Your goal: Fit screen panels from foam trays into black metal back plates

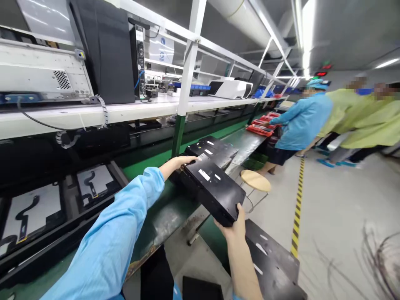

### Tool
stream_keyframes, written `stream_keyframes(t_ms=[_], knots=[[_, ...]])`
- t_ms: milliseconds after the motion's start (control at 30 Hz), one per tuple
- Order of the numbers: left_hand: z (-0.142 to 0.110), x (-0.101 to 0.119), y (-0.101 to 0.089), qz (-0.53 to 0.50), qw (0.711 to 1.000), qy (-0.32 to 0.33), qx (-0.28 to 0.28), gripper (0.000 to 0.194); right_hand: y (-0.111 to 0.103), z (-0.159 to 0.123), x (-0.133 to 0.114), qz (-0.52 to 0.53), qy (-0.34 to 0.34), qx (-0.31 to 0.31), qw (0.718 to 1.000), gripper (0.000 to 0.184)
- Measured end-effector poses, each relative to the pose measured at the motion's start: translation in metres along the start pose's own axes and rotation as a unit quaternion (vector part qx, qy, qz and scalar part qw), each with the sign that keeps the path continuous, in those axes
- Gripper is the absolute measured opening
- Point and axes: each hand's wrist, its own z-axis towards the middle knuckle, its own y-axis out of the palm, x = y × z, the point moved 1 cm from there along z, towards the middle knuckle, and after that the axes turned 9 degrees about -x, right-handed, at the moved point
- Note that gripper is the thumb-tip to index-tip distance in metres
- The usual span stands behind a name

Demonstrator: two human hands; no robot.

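Observation:
Between my two hands is a flat black box [215, 183] with white label strips on top, held tilted over the edge of the green workbench. My left hand [183, 161] grips its far left corner, fingers partly hidden. At the near right corner, my right hand [233, 227] has its thumb on the top edge and its fingers underneath. Just behind lies another black box [210, 146] with similar labels, on the bench. To the lower right, more black boxes [271, 262] with white labels are stacked beside my right forearm.
On the left, black trays [70, 196] hold pale panels with dark flex cables. A white shelf [150, 109] carries equipment above the bench. A round stool [255, 180] stands ahead. A co-worker in blue [308, 118] handles red items [261, 127]; people in yellow stand farther right.

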Motion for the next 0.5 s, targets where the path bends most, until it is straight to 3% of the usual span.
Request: stream_keyframes(t_ms=[133, 233, 367, 500], knots=[[0.02, 0.0, -0.032, 0.054, 0.996, 0.017, 0.065, 0.048, 0.023, 0.019, -0.003, -0.023, -0.046, 0.023, 0.998, 0.033], [0.011, -0.023, -0.035, 0.07, 0.986, 0.064, 0.135, 0.045, 0.047, 0.033, -0.006, -0.042, -0.044, -0.002, 0.998, 0.034], [-0.033, -0.088, 0.0, 0.053, 0.966, 0.093, 0.236, 0.033, 0.075, 0.049, -0.001, -0.075, -0.041, -0.035, 0.996, 0.039], [-0.117, -0.183, 0.064, 0.024, 0.96, 0.074, 0.269, 0.039, 0.091, 0.059, 0.01, -0.142, -0.064, -0.069, 0.985, 0.047]])
